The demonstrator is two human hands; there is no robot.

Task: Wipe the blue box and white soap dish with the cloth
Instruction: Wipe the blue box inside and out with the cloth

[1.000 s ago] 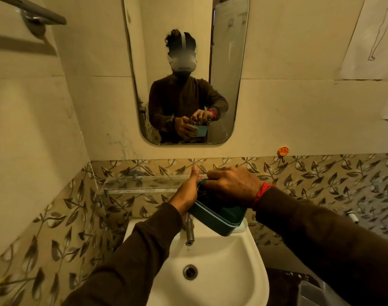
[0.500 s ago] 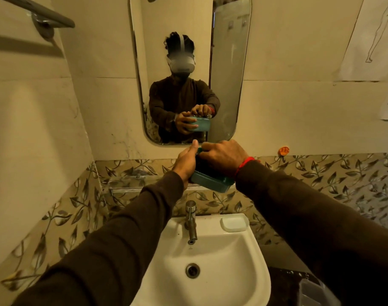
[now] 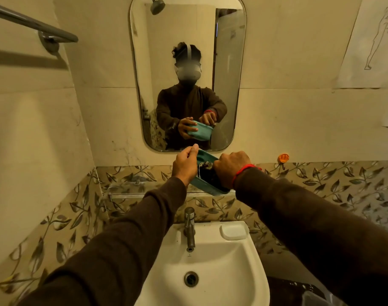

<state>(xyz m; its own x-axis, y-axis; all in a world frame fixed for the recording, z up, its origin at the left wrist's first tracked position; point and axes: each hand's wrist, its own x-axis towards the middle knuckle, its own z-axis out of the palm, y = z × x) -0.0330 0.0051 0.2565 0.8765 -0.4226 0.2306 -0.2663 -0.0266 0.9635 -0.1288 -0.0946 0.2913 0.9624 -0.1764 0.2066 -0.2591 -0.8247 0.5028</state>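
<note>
The left hand (image 3: 185, 165) gripped the far left edge of the box (image 3: 207, 184), held tilted in the air below the mirror (image 3: 228, 62). The right hand (image 3: 231, 167) was closed on a dark cloth (image 3: 207, 167), pressed inside the box. Well beneath, the soap dish (image 3: 234, 231) sat on the sink (image 3: 250, 270) rim beside the tap (image 3: 189, 226), with clear room between.

The box (image 3: 207, 184) is held above the sink (image 3: 250, 261), the soap dish (image 3: 234, 232) right of the tap (image 3: 189, 228).

Two hands (image 3: 185, 166) (image 3: 231, 167), one blue box (image 3: 207, 187), one cloth (image 3: 207, 167), one white soap dish (image 3: 234, 231), one sink (image 3: 221, 261).
</note>
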